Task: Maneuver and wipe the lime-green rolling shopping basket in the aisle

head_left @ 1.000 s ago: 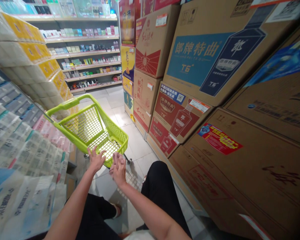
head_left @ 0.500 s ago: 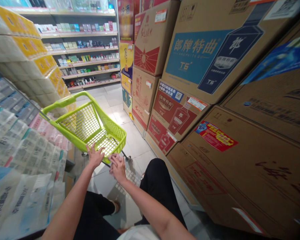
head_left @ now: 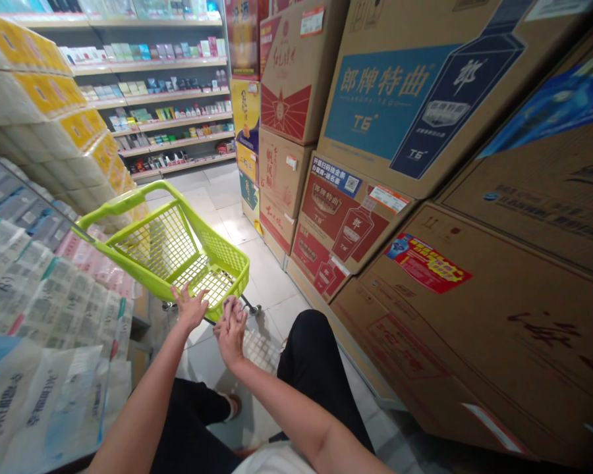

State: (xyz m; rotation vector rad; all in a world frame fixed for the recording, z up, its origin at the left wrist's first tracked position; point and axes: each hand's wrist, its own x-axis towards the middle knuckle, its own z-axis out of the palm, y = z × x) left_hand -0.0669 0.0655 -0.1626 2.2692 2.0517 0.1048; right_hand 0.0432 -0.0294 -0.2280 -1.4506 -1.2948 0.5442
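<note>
A lime-green shopping cart (head_left: 141, 268) with a latticed basket stands on the floor ahead, with nothing visible in the part of the basket that shows. My left hand (head_left: 191, 309) rests at its near rim, fingers spread and grasping nothing. Just to the right, by the cart's near corner, my right hand (head_left: 231, 339) is closed around a crumpled pinkish cloth (head_left: 232, 307). Folds of the cloth stick up above the fingers.
Stacked cardboard cartons (head_left: 360, 210) wall off the right side. Packaged goods (head_left: 54, 296) and yellow-and-white tissue packs (head_left: 69, 131) line the left. Shelves of small products (head_left: 163, 92) stand at the far end. Pale floor tiles (head_left: 227, 204) run between.
My right hand has turned slightly, and the pinkish cloth now rises higher above its fingers. My left hand stays at the cart's rim. The view has shifted a little.
</note>
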